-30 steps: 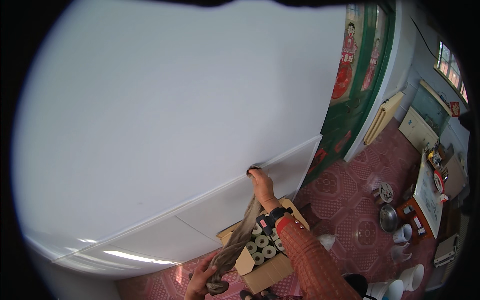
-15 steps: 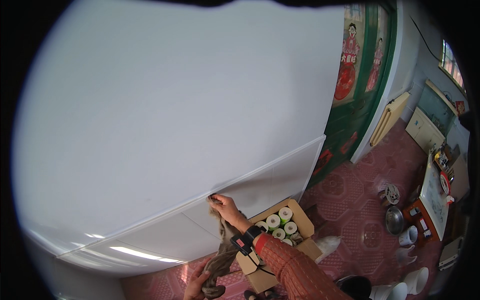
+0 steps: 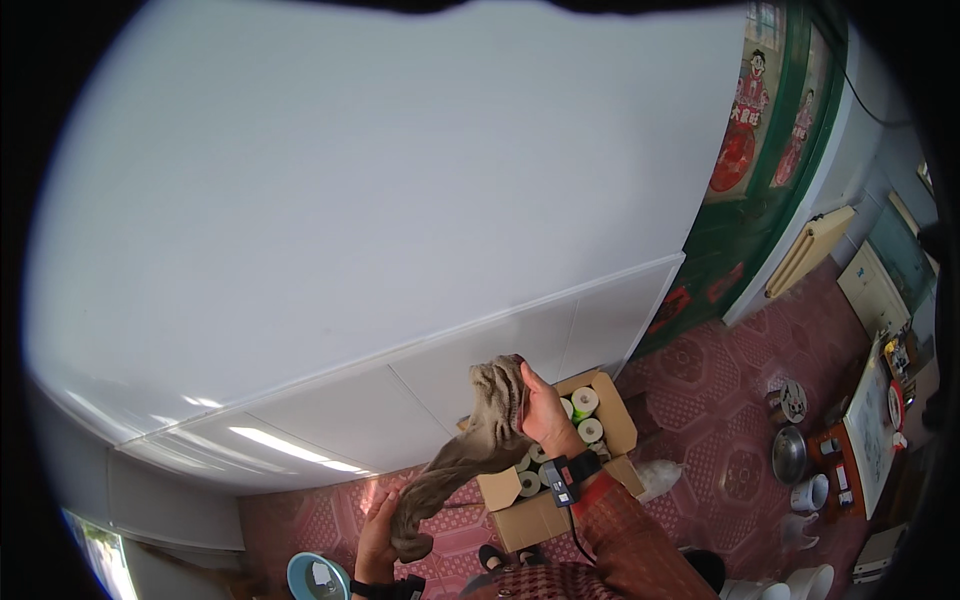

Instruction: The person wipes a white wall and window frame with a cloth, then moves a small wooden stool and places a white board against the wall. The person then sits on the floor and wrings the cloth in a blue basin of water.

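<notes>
White panelled wall (image 3: 380, 220) fills most of the view; green door (image 3: 775, 190) at right, red patterned floor (image 3: 700, 400) below. Cardboard box (image 3: 545, 505) of tape rolls (image 3: 585, 402) sits on the floor by the wall. Grey-brown cloth (image 3: 470, 455) is held stretched, long axis running upper right to lower left. Right hand (image 3: 545, 410) is clenched on the upper end, near the wall; left hand (image 3: 378, 525) is clasped around the lower end. Blue round dish (image 3: 318, 578) at bottom edge.
</notes>
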Demonstrator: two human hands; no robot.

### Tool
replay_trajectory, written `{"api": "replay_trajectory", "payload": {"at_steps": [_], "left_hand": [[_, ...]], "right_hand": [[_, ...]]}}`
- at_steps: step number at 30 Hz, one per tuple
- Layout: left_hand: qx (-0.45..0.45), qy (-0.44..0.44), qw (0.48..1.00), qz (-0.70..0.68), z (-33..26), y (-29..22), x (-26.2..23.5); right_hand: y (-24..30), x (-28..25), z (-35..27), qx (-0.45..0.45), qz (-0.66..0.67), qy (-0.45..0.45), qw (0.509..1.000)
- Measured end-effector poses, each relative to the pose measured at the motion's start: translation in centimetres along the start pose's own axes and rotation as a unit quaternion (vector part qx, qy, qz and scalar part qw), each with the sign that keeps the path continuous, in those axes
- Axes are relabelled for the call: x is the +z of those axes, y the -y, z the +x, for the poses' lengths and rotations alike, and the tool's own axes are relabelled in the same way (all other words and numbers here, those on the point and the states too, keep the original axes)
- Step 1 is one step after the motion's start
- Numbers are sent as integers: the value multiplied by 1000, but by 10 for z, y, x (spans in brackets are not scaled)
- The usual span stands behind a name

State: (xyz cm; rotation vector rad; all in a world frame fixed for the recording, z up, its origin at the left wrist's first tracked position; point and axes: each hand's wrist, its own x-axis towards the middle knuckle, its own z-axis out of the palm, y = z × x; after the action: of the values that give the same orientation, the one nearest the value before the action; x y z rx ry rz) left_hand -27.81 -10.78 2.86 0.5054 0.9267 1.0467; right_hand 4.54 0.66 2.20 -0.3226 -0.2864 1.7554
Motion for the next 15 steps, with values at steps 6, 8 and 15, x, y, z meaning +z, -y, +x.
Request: {"api": "replay_trajectory", "payload": {"at_steps": [6,8,15], "left_hand": [[143,29,907,395,13,-4,38],[129,46,890,435,23,-6,55],[19,87,938,336,35,-3,75]], "right_hand": [[-3,31,-37,45,-29,-12,998],[-14,40,-48,87,-23,18,996],[-33,41,-62,-76,-327,-10,942]]}}
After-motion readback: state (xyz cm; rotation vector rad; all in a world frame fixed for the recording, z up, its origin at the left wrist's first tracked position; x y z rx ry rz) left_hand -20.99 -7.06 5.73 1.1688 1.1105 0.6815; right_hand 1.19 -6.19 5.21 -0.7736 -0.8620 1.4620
